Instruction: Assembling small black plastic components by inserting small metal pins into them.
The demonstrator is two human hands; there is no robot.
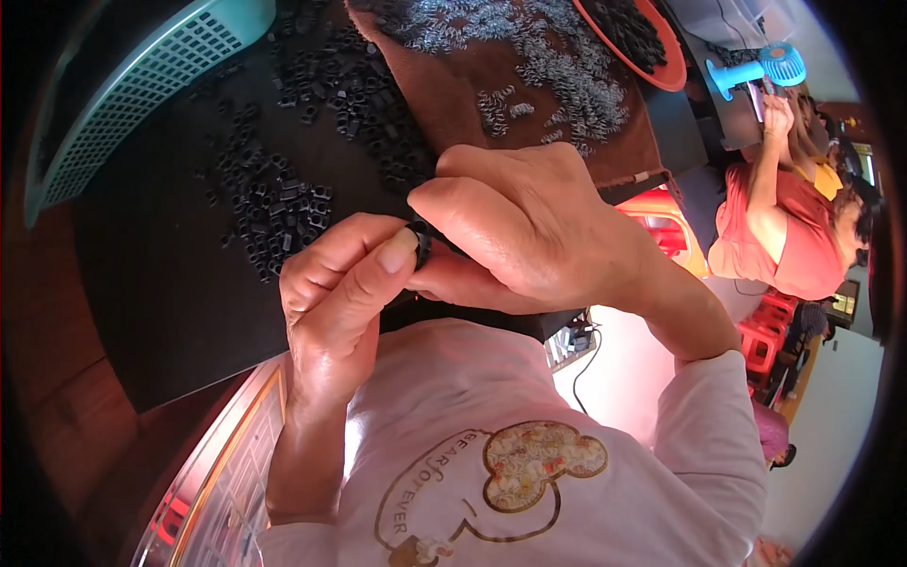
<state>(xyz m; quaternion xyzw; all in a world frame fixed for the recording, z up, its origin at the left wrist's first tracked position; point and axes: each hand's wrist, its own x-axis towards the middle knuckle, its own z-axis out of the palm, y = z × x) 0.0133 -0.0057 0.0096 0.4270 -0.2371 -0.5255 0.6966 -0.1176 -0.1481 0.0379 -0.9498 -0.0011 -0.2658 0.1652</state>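
Note:
My left hand (342, 293) pinches a small black plastic part (421, 248) between thumb and fingertips, above the near edge of the black table. Close against it on the right, my right hand (543, 222) is closed with its fingers curled in; one of its fingers reaches the black part from below. Whatever lies inside the right hand is hidden. Beyond the hands, small black plastic pieces (274, 213) lie scattered in loose heaps. Many small metal coil springs (572, 80) are spread over a brown cloth (453, 99) at the far side.
A teal plastic basket (156, 80) stands at the far left. An orange-red basin (673, 74) at the far right holds black parts. Past it is a small blue fan (779, 64). A person in an orange-red shirt (789, 231) sits to the right, near red stools (767, 331).

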